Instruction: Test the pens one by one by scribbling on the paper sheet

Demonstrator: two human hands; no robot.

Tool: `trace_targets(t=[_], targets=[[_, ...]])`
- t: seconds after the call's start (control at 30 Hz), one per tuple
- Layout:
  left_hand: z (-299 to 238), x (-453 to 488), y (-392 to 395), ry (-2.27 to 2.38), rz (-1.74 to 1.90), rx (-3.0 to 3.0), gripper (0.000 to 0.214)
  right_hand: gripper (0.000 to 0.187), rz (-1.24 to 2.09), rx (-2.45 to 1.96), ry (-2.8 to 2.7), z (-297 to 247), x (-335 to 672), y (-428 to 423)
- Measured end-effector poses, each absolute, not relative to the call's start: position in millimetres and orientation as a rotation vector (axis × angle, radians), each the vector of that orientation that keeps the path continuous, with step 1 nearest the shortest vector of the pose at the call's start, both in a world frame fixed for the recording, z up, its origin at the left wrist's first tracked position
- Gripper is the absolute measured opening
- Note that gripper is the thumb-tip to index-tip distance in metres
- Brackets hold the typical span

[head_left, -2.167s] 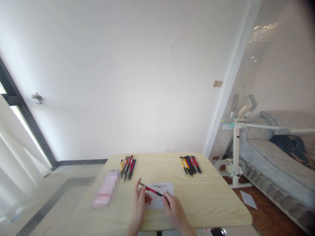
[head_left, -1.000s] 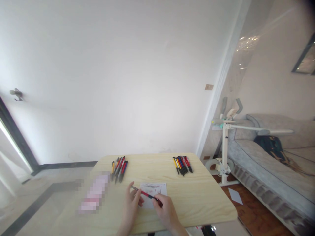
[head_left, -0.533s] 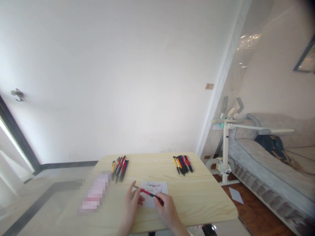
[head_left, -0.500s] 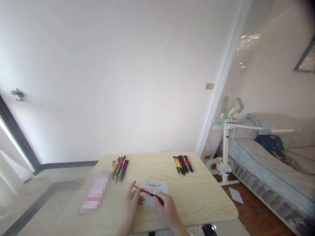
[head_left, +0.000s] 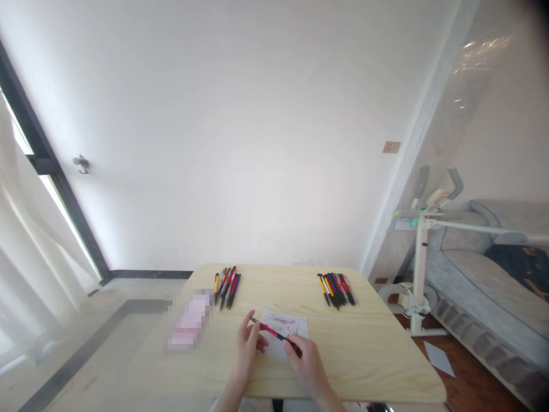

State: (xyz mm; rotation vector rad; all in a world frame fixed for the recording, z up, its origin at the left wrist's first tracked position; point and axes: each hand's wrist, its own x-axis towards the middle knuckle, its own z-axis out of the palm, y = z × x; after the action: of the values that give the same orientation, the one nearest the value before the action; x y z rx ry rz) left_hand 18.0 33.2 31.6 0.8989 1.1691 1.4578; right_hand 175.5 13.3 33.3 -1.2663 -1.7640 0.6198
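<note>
A red-and-black pen is held slantwise between my two hands above the near middle of the table. My left hand has its thumb and index finger at the pen's upper left end, the other fingers curled loosely. With closed fingers, my right hand grips the black lower right end. Beneath the pen lies a white printed sheet, partly covered by my hands. Farther back on the left is a group of pens in yellow, red, grey and blue. Another group of pens lies at the back right.
The pale wooden table has rounded corners and stands near a white wall. A blurred pink patch covers its left edge. To the right are an exercise machine and a grey sofa. A sheet lies on the floor.
The view has turned slightly left, so everything appears farther right. Both hands keep nearly the same hold on the pen.
</note>
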Motion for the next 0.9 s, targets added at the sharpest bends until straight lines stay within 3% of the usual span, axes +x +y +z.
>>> trace_targets(t=[0.2, 0.43, 0.67, 0.9], targets=[[31, 22, 30, 1.153, 1.503, 0.956, 0.073, 0.029, 0.617, -1.278, -1.817, 33, 173, 11], [34, 25, 30, 1.153, 1.528, 0.933, 0.095, 0.026, 0.557, -1.297, -1.869, 29, 172, 10], [33, 23, 31, 1.145, 1.539, 0.944, 0.088, 0.024, 0.612, -1.225, -1.827, 32, 172, 9], [27, 20, 33, 1.122, 1.552, 0.930, 0.082, 0.016, 0.447, -1.214, -2.011, 44, 170, 11]])
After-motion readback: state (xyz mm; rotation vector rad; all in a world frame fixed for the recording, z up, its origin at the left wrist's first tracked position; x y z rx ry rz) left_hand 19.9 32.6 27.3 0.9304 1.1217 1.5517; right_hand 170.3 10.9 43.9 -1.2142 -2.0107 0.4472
